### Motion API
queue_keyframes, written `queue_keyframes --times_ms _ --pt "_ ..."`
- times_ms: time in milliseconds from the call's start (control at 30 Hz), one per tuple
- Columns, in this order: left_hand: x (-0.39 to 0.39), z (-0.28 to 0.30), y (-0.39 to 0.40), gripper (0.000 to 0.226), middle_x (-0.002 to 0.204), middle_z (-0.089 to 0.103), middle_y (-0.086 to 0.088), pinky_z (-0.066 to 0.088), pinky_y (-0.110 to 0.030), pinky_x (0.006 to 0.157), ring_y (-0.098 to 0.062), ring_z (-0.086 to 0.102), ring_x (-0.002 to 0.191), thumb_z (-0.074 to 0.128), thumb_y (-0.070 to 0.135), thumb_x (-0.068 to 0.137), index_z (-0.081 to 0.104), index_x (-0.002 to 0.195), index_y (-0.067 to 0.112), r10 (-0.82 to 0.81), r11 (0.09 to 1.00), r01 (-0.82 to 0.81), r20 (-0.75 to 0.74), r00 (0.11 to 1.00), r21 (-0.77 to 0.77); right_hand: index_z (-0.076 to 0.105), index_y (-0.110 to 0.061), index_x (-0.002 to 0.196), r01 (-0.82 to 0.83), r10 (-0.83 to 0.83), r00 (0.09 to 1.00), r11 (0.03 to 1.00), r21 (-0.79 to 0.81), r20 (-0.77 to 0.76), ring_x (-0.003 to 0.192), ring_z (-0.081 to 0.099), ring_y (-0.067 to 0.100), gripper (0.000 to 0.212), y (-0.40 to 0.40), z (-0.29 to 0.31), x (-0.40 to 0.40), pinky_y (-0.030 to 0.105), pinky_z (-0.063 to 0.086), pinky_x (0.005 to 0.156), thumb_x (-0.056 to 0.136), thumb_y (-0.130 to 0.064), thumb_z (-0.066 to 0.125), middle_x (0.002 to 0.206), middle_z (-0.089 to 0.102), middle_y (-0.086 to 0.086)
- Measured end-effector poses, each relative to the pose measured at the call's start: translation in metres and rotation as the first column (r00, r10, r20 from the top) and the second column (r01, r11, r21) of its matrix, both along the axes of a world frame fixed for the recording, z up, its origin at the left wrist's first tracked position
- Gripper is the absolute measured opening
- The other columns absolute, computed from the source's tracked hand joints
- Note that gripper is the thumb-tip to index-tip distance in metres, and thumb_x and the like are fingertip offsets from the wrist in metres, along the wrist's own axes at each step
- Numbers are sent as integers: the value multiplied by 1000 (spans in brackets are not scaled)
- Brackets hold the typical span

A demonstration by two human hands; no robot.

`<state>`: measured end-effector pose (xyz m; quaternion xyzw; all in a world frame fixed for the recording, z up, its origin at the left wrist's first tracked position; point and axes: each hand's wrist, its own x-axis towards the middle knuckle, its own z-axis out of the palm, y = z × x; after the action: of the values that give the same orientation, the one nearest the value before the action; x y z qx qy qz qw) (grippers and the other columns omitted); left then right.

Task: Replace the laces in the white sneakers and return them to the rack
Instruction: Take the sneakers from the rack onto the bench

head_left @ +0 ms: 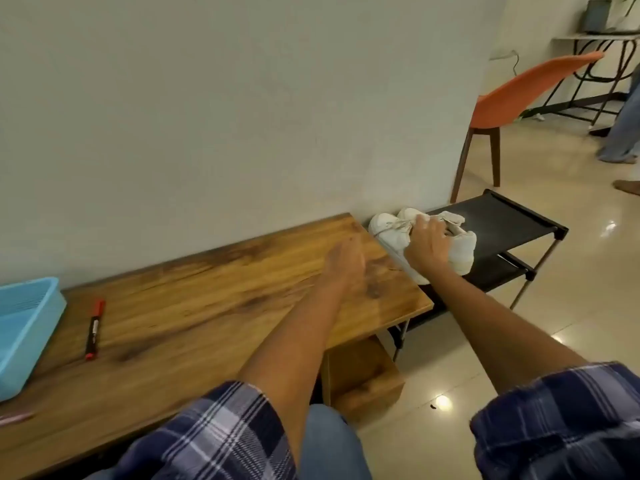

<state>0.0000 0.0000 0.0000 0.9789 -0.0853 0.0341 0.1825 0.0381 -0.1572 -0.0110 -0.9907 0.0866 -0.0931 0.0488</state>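
Our right hand (427, 245) grips white sneakers (460, 249), pale scuffed pair, laced, over black rack (502, 220); our left hand (346, 268) blurred, fingers straight.

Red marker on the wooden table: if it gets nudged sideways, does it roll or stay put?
The red marker looks round-barrelled and lies flat on the smooth wooden table, so it would probably roll under a sideways nudge. Pushed along its length, it would more likely slide. It looks slim and rigid, probably light; whether a cap clip would stop it cannot be told.

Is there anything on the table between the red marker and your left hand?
Nothing: in the head view, only bare table lies between the marker and the left hand.
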Motion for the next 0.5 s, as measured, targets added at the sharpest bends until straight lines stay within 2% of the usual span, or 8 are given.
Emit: queue_keyframes --times_ms 67,133,200,267,333,400,500 --pt "15 -3 -29 32 125 55 -16 42 -34 79 -30 54 108 42 10 95 47 126 3 -44 998 43 -34 998 -45 28 -2 140 184 -179 982 978 101 -57 133 28 42 60 -29 -2 7 48 38 103 89 -21 55 143 30 27" --pt "30 -6 -65 44 133 49 -17 43 -35 87 -30 50 117 47 17 94 40 137 7 -108 989 97 -100 989 -108 27 -1 140 285 -265 957 938 198 -122 136 23 44 59 -59 -9 19 49 36 104 91 -17 55 146 23 30" --pt "43 -15 -95 57 137 44 -19 41 -38 95 -32 45 124 53 24 93 30 143 10 -144 981 114 -206 968 -154 31 -1 138 252 -217 964 933 258 -155 132 29 44 55 -76 -19 34 44 36 104 92 -18 56 142 26 32" --pt "52 -26 -120 61 134 46 -19 42 -40 93 -33 44 123 58 32 91 31 141 11 -126 985 91 -258 958 -143 35 -5 137 185 -153 979 944 273 -135 125 38 41 55 -89 -28 45 41 39 100 91 -23 58 136 36 30" --pt "57 -34 -134 60 131 48 -18 42 -39 91 -32 44 121 63 34 88 36 136 10 -43 990 9 -236 971 -143 39 -8 135 169 -141 983 939 299 -114 120 44 39 56 -100 -37 49 42 43 94 89 -28 62 131 46 26" --pt "63 -38 -139 55 127 52 -15 43 -35 90 -29 49 116 67 32 85 45 128 6 3 984 -34 -176 984 -174 44 -4 129 152 -137 988 941 302 -71 113 50 40 56 -106 -42 50 43 46 85 86 -32 66 123 54 25" --pt "65 -28 -135 52 124 55 -15 44 -35 89 -29 52 114 71 31 82 50 121 3 37 945 -92 -176 984 -313 47 0 122 111 -107 994 960 256 -30 108 51 42 54 -107 -33 49 44 45 82 86 -35 65 117 54 28"
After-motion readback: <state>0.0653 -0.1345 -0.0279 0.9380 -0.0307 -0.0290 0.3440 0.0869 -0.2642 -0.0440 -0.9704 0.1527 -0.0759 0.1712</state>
